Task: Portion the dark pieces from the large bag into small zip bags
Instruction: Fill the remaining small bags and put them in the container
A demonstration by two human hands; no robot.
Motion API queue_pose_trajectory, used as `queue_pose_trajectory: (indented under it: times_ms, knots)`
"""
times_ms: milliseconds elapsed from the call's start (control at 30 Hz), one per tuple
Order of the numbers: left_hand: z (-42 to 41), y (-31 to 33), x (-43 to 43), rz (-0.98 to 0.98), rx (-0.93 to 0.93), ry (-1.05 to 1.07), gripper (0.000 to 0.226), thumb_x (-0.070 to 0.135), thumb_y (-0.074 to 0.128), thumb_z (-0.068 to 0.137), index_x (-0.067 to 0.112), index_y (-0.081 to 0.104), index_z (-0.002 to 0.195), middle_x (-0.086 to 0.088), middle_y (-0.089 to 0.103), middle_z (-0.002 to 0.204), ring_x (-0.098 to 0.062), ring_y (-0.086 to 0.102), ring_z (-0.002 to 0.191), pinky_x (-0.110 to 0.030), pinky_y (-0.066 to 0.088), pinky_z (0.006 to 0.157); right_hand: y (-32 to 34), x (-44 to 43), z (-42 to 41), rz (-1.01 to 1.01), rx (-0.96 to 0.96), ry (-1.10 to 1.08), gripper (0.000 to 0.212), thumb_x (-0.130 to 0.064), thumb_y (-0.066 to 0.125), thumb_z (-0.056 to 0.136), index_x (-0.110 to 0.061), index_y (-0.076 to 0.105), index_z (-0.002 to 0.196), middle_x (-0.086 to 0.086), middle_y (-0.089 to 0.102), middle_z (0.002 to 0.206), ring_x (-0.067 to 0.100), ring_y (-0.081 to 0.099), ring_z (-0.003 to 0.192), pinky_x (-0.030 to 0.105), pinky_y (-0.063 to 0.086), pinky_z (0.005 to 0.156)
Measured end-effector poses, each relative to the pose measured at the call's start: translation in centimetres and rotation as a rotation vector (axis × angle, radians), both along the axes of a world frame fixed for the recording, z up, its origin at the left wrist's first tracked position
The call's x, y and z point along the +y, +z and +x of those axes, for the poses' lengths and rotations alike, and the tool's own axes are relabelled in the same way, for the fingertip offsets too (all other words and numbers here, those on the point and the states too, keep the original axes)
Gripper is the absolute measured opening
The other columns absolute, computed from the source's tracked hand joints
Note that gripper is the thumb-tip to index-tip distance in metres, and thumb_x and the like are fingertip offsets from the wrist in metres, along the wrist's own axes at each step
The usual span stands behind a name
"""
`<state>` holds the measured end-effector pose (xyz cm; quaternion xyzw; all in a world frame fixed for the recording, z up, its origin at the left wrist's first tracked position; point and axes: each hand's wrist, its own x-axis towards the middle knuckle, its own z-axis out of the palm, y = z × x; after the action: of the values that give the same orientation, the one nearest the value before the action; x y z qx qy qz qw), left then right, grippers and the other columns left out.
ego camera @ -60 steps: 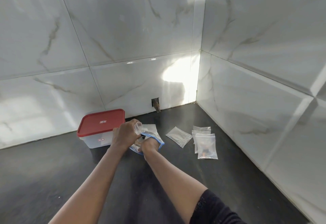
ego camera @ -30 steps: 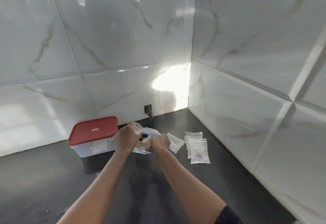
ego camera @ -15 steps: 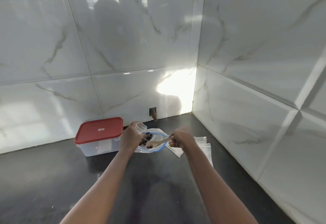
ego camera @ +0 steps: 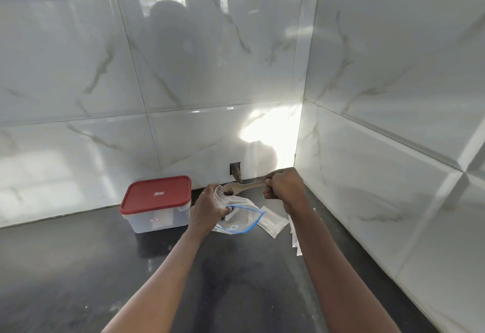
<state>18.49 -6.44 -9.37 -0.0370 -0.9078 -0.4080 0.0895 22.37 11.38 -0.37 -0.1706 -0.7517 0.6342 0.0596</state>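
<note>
Now the left hand (ego camera: pixel 210 208) is curled shut around a small zip bag (ego camera: pixel 220 196), just to the right of the red-lidded box (ego camera: pixel 157 202). It holds the little bag up with its mouth open, probably so the food can drop straight in. The same hand also seems to pinch the blue edge of the large bag (ego camera: pixel 240 218), which lies flat on the dark counter (ego camera: pixel 78 267) below, so that bag stays open for scooping.

The right hand (ego camera: pixel 282 187) is closed in a fist around the handle of a wooden spoon (ego camera: pixel 240 188). The spoon reaches left toward the box, and its bowl sits right at the mouth of the small bag. A few dark pieces (ego camera: pixel 228 190) rest in the spoon bowl. I think they are about to be tipped in.

More small bags (ego camera: pixel 271 223) lie flat on the counter, farther right of the box, partly hidden behind the right arm. I cannot tell which ones are full.

The box has its lid on.
</note>
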Motion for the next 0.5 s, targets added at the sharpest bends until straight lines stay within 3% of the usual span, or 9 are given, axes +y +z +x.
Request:
queue_pose_trajectory:
  times_ms: [133,233,300,433,500]
  knots:
    - [-0.3,-0.1,0.1,-0.002,0.003,-0.006,0.07,0.02,0.081,0.065,0.014,0.046,0.125,-0.007,0.059,0.12,-0.027,0.054,0.11,-0.039,0.045,0.091,-0.4,-1.8,0.1,0.229,0.096,0.035,0.029,0.006,0.044,0.086,-0.007,0.07,0.083,0.003,0.058,0.053,0.008,0.054,0.039,0.017,0.048,0.045]
    - [-0.5,-0.1,0.0,0.023,-0.015,0.012,0.068,0.022,0.081,0.065,0.018,0.045,0.124,-0.003,0.06,0.118,-0.026,0.056,0.109,-0.041,0.044,0.092,-0.3,-2.6,0.3,0.426,0.251,0.101,0.033,0.009,0.044,0.084,-0.001,0.074,0.095,0.002,0.059,0.066,0.019,0.057,0.059,0.033,0.058,0.071]
    - [-0.5,-0.1,-0.1,0.051,-0.034,0.02,0.068,0.022,0.08,0.066,0.018,0.044,0.124,-0.002,0.061,0.116,-0.025,0.057,0.107,-0.039,0.045,0.09,-0.2,-2.9,0.5,0.52,0.334,0.15,0.035,0.011,0.044,0.085,0.0,0.073,0.101,0.005,0.059,0.074,0.023,0.057,0.071,0.04,0.056,0.08]
    - [-0.7,0.0,-0.2,0.07,-0.041,0.041,0.065,0.018,0.077,0.068,0.015,0.043,0.123,-0.003,0.062,0.107,-0.027,0.059,0.1,-0.036,0.046,0.083,0.1,-3.0,1.0,0.643,0.413,0.195,0.036,0.011,0.044,0.087,-0.002,0.072,0.107,0.02,0.072,0.093,0.033,0.067,0.087,0.027,0.052,0.082]
    - [-0.9,0.1,-0.3,0.078,-0.033,0.044,0.063,0.016,0.076,0.069,0.014,0.043,0.122,-0.003,0.063,0.106,-0.027,0.059,0.099,-0.037,0.046,0.084,0.4,-2.9,1.3,0.634,0.418,0.198,0.035,0.009,0.044,0.088,-0.002,0.072,0.107,0.019,0.071,0.091,0.033,0.066,0.088,0.026,0.05,0.08]
